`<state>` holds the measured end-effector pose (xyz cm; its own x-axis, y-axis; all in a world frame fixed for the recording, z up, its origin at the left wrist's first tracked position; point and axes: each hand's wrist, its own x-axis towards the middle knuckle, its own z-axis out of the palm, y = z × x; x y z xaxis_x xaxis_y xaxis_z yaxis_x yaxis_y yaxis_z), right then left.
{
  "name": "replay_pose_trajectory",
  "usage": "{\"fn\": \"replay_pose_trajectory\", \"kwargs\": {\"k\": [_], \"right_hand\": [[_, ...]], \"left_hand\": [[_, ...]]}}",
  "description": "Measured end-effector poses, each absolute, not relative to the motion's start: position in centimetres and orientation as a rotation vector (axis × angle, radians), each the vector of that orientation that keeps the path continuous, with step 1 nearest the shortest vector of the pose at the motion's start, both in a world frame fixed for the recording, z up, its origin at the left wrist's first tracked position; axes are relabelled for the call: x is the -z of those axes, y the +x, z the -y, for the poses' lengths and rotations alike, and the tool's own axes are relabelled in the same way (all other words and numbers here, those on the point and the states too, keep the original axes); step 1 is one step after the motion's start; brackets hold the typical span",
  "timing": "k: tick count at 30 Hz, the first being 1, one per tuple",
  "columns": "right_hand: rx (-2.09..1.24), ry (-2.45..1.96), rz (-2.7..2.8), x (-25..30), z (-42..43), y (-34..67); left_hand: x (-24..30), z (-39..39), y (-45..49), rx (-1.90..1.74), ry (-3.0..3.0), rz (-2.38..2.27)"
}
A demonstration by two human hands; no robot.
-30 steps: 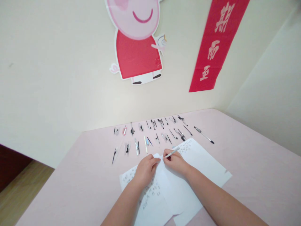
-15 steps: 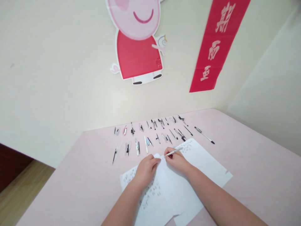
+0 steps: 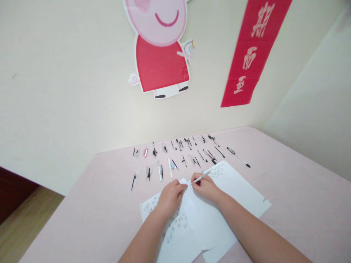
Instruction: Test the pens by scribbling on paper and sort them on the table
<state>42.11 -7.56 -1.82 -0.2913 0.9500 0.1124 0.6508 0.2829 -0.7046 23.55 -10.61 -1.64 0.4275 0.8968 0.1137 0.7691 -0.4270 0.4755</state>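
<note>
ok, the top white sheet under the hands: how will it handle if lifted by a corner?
Likely floppy: the top sheet looks thin and its far edge seems bent up between the left hand and the right hand, which grips a white pen. Probably light, so a push may slide it over the written sheets beneath.

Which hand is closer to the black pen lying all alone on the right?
The right hand. It holds a white pen below and left of the lone black pen; the left hand sits farther left, on the paper.
</note>
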Motion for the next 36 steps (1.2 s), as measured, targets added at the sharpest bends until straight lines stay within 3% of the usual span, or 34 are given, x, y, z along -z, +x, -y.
{"fn": "replay_pose_trajectory", "kwargs": {"k": [36], "right_hand": [[-0.729,-1.405,2.053,1.81,7.60,42.26]], "left_hand": [[1.62,10.68,23.52,-0.519,2.329,-1.412]]}}
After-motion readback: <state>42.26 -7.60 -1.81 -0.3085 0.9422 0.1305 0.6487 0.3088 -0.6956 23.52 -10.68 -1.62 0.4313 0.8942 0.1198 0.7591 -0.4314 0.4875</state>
